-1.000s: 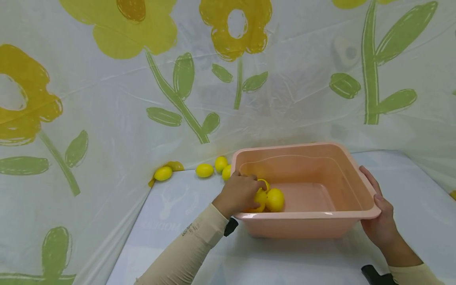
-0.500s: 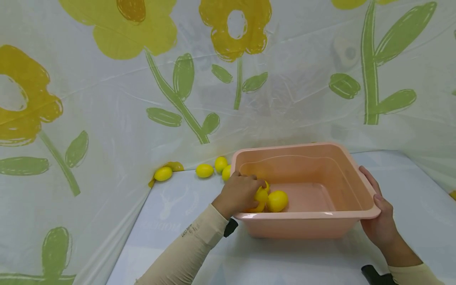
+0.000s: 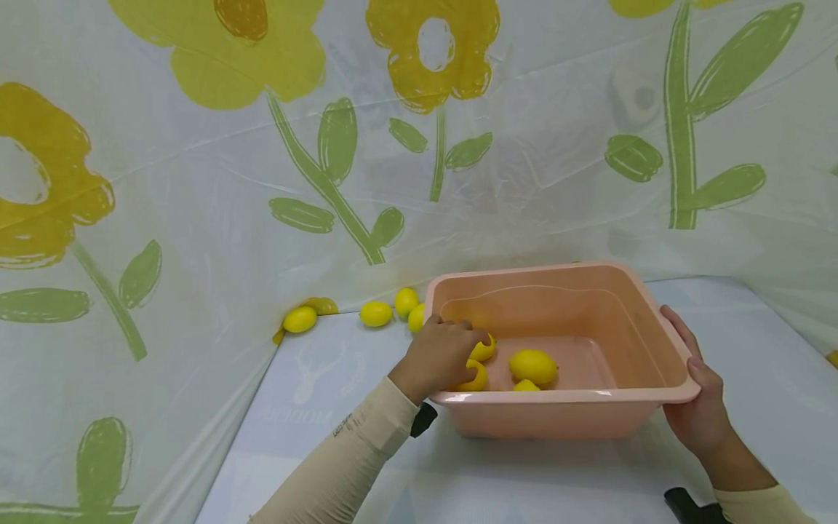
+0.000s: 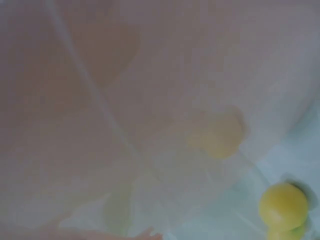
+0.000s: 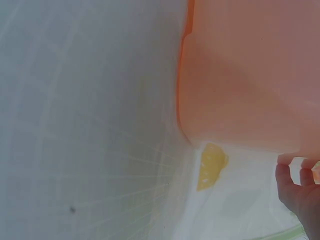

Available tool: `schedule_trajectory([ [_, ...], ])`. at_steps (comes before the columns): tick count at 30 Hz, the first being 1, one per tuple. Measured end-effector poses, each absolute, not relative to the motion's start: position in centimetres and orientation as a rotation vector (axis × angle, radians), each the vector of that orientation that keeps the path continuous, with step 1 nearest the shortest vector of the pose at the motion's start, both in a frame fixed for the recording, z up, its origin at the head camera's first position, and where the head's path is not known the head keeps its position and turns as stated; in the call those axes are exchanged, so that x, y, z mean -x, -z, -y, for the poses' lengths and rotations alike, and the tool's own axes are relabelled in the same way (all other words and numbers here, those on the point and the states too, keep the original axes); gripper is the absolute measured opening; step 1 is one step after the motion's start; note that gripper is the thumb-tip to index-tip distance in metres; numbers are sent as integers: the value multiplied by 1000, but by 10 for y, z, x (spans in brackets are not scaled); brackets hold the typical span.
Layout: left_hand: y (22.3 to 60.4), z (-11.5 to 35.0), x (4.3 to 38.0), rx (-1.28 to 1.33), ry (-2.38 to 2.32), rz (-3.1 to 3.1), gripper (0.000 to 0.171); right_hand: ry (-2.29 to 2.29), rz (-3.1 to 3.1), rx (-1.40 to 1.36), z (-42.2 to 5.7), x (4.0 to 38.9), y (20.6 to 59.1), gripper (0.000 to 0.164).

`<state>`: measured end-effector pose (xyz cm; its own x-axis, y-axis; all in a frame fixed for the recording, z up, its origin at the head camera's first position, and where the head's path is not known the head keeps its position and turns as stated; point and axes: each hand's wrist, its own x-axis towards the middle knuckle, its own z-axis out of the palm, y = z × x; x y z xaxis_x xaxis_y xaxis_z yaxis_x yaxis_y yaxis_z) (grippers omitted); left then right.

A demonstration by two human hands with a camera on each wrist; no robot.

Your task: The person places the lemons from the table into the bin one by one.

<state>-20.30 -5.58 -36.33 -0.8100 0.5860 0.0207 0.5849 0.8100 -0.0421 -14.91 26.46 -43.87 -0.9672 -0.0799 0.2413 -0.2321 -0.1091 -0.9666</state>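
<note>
A pink plastic basin (image 3: 563,415) is held at both ends in the head view. At its left end my left hand (image 3: 441,356) lies over the rim, fingers curled inward and hiding that stretch of edge. My right hand (image 3: 700,393) grips the right rim, thumb on top and fingers around the outside. Inside the basin, a yellow lemon (image 3: 533,367) lies on the floor with another lemon (image 3: 526,386) partly hidden by the front rim. Beside the left fingers are two more, an upper lemon (image 3: 484,349) and a lower lemon (image 3: 478,376), both partly covered by the hand.
Outside the basin, a lemon (image 3: 300,319) lies at the table's back left corner. Further lemons (image 3: 376,314) sit along the back edge, close to the basin's left end. A flower-printed curtain (image 3: 524,145) stands behind the white table (image 3: 314,437).
Within the basin, lemons have rolled rightward from the left hand and spread apart; one now shows low behind the front rim. Both hands and the basin stay in place.
</note>
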Motion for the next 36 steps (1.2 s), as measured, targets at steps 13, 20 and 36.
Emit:
schedule_trajectory([
  [13, 367, 65, 209, 791, 617, 2694, 15, -2245, 2046, -309, -268, 150, 442, 58],
  [20, 370, 85, 217, 693, 766, 2473, 17, -2247, 2035, -363, -268, 149, 441, 58],
  [36, 404, 176, 254, 182, 502, 2713, 33, -2228, 2032, -378, -266, 149, 440, 57],
])
